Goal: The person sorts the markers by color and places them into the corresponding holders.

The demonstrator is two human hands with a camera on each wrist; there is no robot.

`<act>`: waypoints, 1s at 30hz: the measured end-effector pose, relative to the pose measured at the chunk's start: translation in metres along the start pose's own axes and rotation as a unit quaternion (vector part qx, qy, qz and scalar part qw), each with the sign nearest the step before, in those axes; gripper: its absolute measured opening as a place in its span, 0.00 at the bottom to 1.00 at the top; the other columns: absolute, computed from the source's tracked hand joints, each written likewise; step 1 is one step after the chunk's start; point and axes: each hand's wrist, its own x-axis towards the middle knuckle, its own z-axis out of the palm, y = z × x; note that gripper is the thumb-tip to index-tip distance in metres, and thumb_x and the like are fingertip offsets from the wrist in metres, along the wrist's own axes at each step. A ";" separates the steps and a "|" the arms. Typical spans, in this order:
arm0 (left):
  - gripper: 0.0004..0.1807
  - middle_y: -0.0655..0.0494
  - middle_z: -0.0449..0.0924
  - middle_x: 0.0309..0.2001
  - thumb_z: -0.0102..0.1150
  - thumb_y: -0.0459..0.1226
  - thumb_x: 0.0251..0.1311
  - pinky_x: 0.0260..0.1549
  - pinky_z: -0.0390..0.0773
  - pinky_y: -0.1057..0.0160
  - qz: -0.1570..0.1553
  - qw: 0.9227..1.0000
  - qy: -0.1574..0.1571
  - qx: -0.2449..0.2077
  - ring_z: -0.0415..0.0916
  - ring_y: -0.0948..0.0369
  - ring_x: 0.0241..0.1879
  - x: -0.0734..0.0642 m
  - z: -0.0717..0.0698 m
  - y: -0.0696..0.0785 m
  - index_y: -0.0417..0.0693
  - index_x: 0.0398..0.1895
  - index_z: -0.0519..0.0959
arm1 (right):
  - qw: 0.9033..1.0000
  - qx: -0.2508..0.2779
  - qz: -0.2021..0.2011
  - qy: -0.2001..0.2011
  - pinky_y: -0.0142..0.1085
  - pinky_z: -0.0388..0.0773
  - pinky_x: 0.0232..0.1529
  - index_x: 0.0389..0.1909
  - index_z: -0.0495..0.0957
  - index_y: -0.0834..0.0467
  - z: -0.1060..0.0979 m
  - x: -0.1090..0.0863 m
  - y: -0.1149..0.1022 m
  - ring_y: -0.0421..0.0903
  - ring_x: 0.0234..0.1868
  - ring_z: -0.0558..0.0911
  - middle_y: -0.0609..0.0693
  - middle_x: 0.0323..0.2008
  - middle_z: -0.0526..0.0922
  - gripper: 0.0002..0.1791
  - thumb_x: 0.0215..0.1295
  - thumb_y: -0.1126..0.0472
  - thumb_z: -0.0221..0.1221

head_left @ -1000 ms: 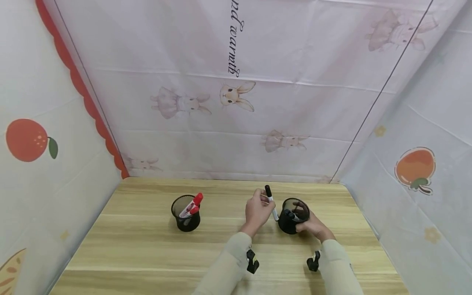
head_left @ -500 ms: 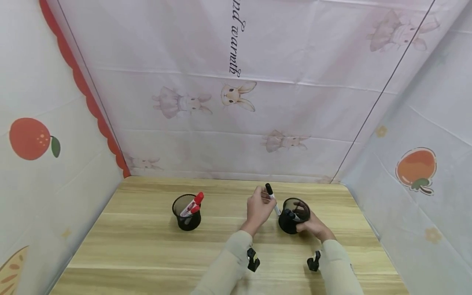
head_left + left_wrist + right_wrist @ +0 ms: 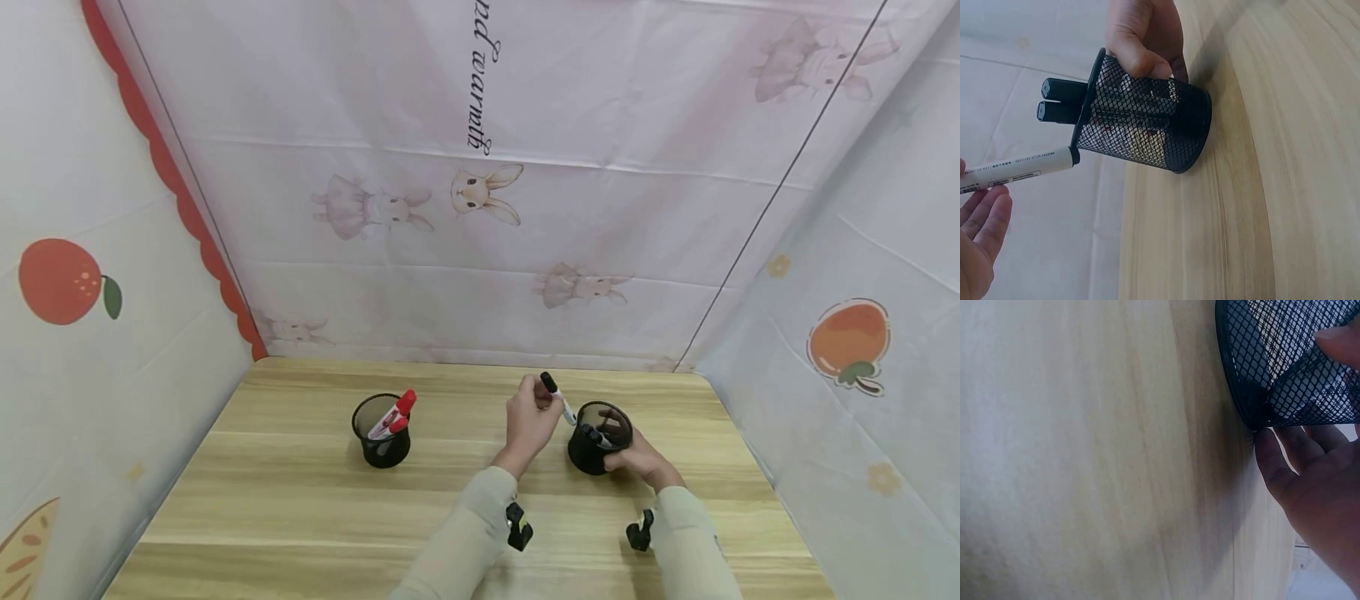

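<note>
My left hand (image 3: 531,423) pinches a white marker (image 3: 1029,169) with a black cap (image 3: 549,382), tilted with its cap end up. The marker's lower end is at the rim of a black mesh pen cup (image 3: 587,456), seeming to touch it in the left wrist view. Around the right side of that cup, my right hand (image 3: 643,460) holds it with thumb and fingers; the cup stands upright on the table. Two black-capped markers (image 3: 1062,101) stick out of its mouth. In the right wrist view, the mesh wall (image 3: 1297,369) shows between thumb and fingers.
A second black mesh cup (image 3: 386,452) stands on the left of the wooden table (image 3: 300,508), holding red-capped markers (image 3: 397,412). Printed cloth walls (image 3: 420,317) enclose the table at the back and both sides.
The marker in my left hand has been raised and tilted, its lower end moving from beside the cup up to the rim. My right hand stays on the cup.
</note>
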 end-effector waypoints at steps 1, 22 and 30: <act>0.07 0.63 0.77 0.28 0.59 0.34 0.54 0.31 0.77 0.70 0.000 1.000 0.001 -0.002 0.77 0.68 0.29 0.000 0.000 0.000 0.50 0.33 0.72 | 1.000 0.004 -0.004 -0.002 0.54 0.57 0.56 0.66 0.53 0.66 0.000 0.000 0.000 0.64 0.58 0.64 0.72 0.58 0.65 0.54 0.29 0.77 0.64; 0.06 0.61 0.78 0.29 0.61 0.31 0.54 0.31 0.77 0.71 0.022 0.999 -0.023 -0.037 0.77 0.68 0.30 -0.004 0.010 0.000 0.48 0.31 0.74 | 1.000 -0.001 -0.001 0.000 0.47 0.60 0.55 0.65 0.54 0.66 0.000 -0.001 0.006 0.61 0.59 0.65 0.70 0.58 0.66 0.53 0.29 0.76 0.65; 0.06 0.63 0.78 0.28 0.61 0.32 0.54 0.31 0.77 0.71 0.020 0.999 -0.040 -0.025 0.76 0.68 0.29 -0.002 0.014 0.000 0.48 0.32 0.75 | 1.000 -0.012 -0.008 0.002 0.41 0.64 0.51 0.65 0.54 0.65 -0.001 0.002 0.006 0.58 0.55 0.68 0.68 0.56 0.69 0.53 0.28 0.75 0.63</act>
